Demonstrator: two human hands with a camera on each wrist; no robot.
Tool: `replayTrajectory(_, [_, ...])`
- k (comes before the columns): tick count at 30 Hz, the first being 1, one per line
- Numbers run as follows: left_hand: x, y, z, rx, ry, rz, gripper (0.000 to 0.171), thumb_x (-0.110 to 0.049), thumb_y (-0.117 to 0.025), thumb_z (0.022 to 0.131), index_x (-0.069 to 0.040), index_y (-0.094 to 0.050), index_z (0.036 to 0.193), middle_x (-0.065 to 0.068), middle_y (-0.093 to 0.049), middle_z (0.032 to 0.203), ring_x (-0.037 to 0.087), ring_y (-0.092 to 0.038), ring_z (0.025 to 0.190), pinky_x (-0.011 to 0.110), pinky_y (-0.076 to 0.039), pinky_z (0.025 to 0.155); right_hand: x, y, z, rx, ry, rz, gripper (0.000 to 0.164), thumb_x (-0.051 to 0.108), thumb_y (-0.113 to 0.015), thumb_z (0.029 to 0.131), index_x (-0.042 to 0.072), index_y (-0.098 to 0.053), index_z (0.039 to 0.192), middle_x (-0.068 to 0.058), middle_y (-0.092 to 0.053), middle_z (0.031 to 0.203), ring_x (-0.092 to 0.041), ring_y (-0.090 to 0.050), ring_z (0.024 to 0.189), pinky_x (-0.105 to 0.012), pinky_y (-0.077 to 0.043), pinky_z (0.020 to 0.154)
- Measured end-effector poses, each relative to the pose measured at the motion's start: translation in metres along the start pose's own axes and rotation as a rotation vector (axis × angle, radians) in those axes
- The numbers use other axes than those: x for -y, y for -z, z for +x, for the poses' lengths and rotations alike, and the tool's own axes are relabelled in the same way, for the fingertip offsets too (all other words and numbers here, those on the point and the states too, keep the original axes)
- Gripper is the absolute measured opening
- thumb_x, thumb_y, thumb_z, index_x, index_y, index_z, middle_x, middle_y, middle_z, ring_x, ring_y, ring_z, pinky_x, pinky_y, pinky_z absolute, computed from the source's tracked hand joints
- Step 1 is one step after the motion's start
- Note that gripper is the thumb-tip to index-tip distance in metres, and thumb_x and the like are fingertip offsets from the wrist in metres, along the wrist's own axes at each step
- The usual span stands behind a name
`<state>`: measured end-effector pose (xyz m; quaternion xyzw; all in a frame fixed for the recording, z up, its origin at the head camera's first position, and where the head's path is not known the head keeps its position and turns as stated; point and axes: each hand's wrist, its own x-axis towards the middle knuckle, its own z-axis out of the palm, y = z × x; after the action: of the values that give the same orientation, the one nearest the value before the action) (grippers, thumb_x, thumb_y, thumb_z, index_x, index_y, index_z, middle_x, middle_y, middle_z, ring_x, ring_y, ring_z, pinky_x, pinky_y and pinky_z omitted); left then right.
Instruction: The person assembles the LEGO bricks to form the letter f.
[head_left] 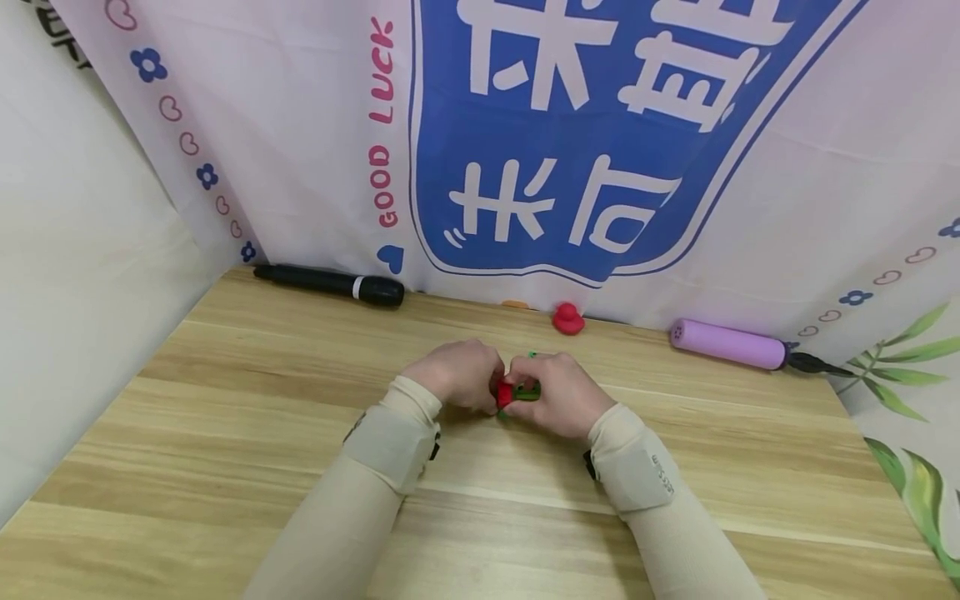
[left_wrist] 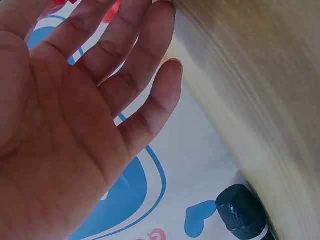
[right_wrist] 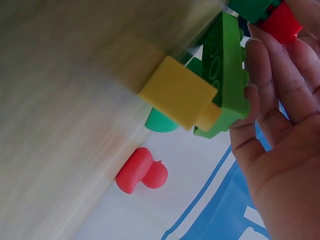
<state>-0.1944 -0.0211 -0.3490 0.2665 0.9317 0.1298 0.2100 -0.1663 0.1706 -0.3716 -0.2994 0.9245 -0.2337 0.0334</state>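
Toy building bricks joined together sit low over the table between both hands. A red brick (head_left: 505, 393) is at their left end, with a light green studded brick (right_wrist: 230, 80) and a yellow brick (right_wrist: 180, 90) beyond it. A darker green brick (right_wrist: 250, 9) adjoins the red. My right hand (head_left: 566, 396) pinches the bricks at the red one between thumb and index finger, its other fingers beside the light green brick. From the left, my left hand (head_left: 461, 375) grips the same end with curled fingers, whose tips are partly hidden. Red bits show past its fingers in the left wrist view.
On the wooden table (head_left: 300, 467), along the back cloth, lie a black tube with a white band (head_left: 330, 283), a red rubber duck (head_left: 568, 319) and a purple hand pump (head_left: 731, 343). A flat orange piece (head_left: 515, 304) lies at the cloth's foot.
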Motion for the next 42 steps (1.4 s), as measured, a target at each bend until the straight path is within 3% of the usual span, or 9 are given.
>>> replayTrajectory(17, [0.002,0.000,-0.002,0.010,0.023,-0.017,0.017,-0.023,-0.086,0.089,-0.018,-0.070,0.083,-0.004,-0.067,0.077,0.015,-0.058,0.072,0.031,-0.047,0.070,-0.003,-0.001,0.001,-0.001,-0.003,0.021,0.025,0.025,-0.092,0.083,0.024,-0.070,0.095,0.002,-0.075,0.092,-0.017,-0.066,0.088,-0.031,-0.052,0.078])
replayTrajectory(35, [0.001,-0.001,0.002,0.028,0.031,-0.034,0.018,-0.023,-0.087,0.087,-0.017,-0.070,0.087,-0.004,-0.068,0.080,0.016,-0.059,0.075,0.032,-0.048,0.072,-0.005,0.009,-0.002,0.014,-0.075,0.075,0.022,0.019,-0.086,0.090,0.022,-0.071,0.106,0.008,-0.075,0.094,-0.015,-0.067,0.089,-0.033,-0.055,0.080])
replayTrajectory(42, [-0.002,-0.002,0.001,0.032,0.039,-0.010,0.032,-0.037,-0.090,0.085,-0.016,-0.067,0.077,-0.006,-0.058,0.067,0.013,-0.054,0.065,0.030,-0.045,0.064,-0.006,0.015,-0.002,0.056,-0.078,0.062,0.029,0.015,-0.085,0.089,0.019,-0.075,0.117,0.007,-0.075,0.100,-0.016,-0.067,0.091,-0.036,-0.056,0.085])
